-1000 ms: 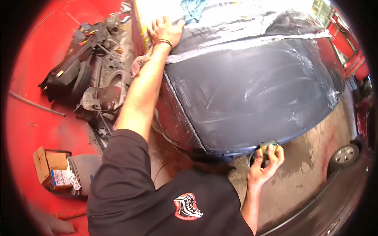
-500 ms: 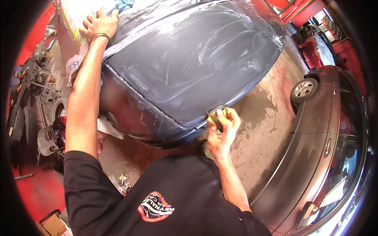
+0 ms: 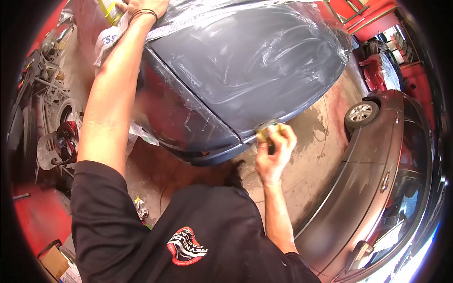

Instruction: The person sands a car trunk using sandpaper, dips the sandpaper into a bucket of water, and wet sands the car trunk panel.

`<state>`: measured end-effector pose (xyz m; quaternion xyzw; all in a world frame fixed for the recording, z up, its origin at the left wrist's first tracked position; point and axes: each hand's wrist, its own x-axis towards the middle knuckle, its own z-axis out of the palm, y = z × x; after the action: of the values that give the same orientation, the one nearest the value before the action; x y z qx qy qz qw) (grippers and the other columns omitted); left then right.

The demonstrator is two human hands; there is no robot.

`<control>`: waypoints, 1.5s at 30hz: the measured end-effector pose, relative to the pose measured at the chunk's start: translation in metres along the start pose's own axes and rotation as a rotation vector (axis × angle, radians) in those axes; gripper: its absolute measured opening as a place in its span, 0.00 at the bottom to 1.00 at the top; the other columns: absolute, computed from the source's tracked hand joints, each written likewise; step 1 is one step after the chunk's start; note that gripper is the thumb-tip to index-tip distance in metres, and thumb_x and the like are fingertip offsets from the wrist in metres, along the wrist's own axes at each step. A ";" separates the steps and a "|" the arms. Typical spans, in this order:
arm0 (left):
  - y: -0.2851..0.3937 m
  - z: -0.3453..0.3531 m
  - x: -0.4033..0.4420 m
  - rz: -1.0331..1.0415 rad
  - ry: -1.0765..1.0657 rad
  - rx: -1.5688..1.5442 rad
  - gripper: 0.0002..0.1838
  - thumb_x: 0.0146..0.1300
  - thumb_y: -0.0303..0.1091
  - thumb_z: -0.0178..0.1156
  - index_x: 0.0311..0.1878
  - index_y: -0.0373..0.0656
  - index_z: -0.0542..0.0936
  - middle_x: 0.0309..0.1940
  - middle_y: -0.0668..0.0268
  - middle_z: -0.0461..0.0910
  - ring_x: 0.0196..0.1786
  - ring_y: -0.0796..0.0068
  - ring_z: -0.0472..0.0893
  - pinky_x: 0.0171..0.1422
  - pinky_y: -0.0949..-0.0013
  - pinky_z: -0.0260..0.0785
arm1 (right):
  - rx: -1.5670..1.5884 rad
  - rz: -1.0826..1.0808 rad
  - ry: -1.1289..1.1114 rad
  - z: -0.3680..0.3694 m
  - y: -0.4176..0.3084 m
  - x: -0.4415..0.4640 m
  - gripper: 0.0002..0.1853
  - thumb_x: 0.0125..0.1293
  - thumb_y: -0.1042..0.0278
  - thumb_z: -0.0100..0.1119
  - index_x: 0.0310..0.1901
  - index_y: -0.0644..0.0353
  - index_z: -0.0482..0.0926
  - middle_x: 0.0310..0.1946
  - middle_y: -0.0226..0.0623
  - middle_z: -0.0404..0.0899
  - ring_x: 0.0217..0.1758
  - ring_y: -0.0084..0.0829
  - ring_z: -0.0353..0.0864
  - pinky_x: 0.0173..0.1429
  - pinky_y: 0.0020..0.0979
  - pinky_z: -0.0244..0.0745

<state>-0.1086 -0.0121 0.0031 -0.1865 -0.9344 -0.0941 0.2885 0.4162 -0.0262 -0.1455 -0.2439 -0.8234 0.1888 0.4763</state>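
Note:
A dull dark hood (image 3: 236,70) with whitish smears fills the upper middle. At its front edge my right hand (image 3: 276,146) grips a small yellowish pad (image 3: 269,133), fingers wrapped round it. My left hand (image 3: 146,5) rests at the top of the view on the covered part of the car behind the hood; its fingers look spread, though the frame edge cuts some off. Dark bands circle the left wrist. Masking paper (image 3: 188,21) runs along the hood's rear edge. Beside the hood lies a glossy dark-red fender (image 3: 181,111) with pale residue on it.
A dark parked car (image 3: 349,193) stands at the right, its wheel (image 3: 362,113) near the hood. Car parts and a tire (image 3: 68,111) are piled at the left. A cardboard box (image 3: 54,262) is at the lower left. Another damaged red car (image 3: 375,70) shows at the upper right.
Over the last second the view has swung to the right, bringing more of the parked car into sight. My right hand still holds the pad at the hood's front edge; my left stays behind the hood.

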 end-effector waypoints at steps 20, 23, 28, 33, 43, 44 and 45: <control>-0.001 0.038 0.010 -0.052 0.019 0.009 0.52 0.75 0.77 0.49 0.92 0.51 0.62 0.93 0.47 0.54 0.93 0.31 0.47 0.91 0.20 0.33 | -0.025 -0.099 -0.109 0.016 -0.024 -0.012 0.32 0.62 0.82 0.83 0.67 0.49 0.84 0.70 0.49 0.72 0.70 0.48 0.76 0.69 0.47 0.80; 0.001 0.029 0.003 -0.023 -0.065 -0.017 0.53 0.76 0.75 0.49 0.93 0.48 0.60 0.93 0.46 0.52 0.93 0.30 0.47 0.91 0.20 0.33 | -0.053 -0.109 -0.114 0.013 -0.028 -0.008 0.33 0.63 0.84 0.81 0.68 0.50 0.83 0.69 0.50 0.73 0.68 0.48 0.77 0.67 0.46 0.80; -0.004 -0.002 0.008 -0.010 -0.348 -0.131 0.51 0.76 0.72 0.51 0.91 0.47 0.61 0.93 0.47 0.54 0.93 0.35 0.48 0.90 0.19 0.32 | -0.012 -0.057 -0.061 0.008 -0.022 -0.014 0.32 0.53 0.87 0.81 0.61 0.50 0.89 0.67 0.46 0.77 0.68 0.49 0.78 0.69 0.47 0.78; -0.002 -0.004 -0.002 -0.041 -0.024 0.140 0.47 0.79 0.77 0.45 0.86 0.52 0.70 0.86 0.43 0.67 0.89 0.42 0.62 0.87 0.27 0.51 | -0.035 -0.110 -0.043 0.020 -0.027 -0.004 0.35 0.48 0.82 0.82 0.61 0.47 0.89 0.64 0.43 0.81 0.67 0.49 0.80 0.69 0.50 0.75; -0.001 -0.008 -0.004 -0.021 0.005 0.112 0.43 0.80 0.72 0.50 0.80 0.45 0.75 0.83 0.43 0.68 0.87 0.41 0.63 0.87 0.28 0.50 | 0.014 0.192 0.242 -0.013 0.055 0.062 0.23 0.67 0.80 0.80 0.61 0.56 0.83 0.64 0.50 0.80 0.68 0.54 0.80 0.75 0.52 0.76; -0.002 -0.005 -0.005 -0.024 0.024 0.110 0.42 0.79 0.71 0.51 0.79 0.44 0.76 0.82 0.43 0.69 0.87 0.40 0.63 0.87 0.27 0.50 | -0.054 0.137 0.229 -0.007 0.045 0.048 0.24 0.65 0.80 0.80 0.61 0.56 0.83 0.65 0.50 0.80 0.69 0.53 0.80 0.75 0.52 0.76; -0.002 -0.006 -0.005 -0.027 0.016 0.096 0.42 0.80 0.70 0.51 0.79 0.45 0.75 0.82 0.42 0.69 0.87 0.40 0.63 0.87 0.28 0.50 | -0.047 0.083 0.170 -0.002 0.029 0.029 0.27 0.62 0.80 0.82 0.62 0.53 0.83 0.66 0.49 0.80 0.69 0.53 0.79 0.74 0.52 0.75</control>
<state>-0.1025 -0.0171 0.0052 -0.1590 -0.9380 -0.0544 0.3033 0.4118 0.0141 -0.1402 -0.3044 -0.7734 0.1675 0.5302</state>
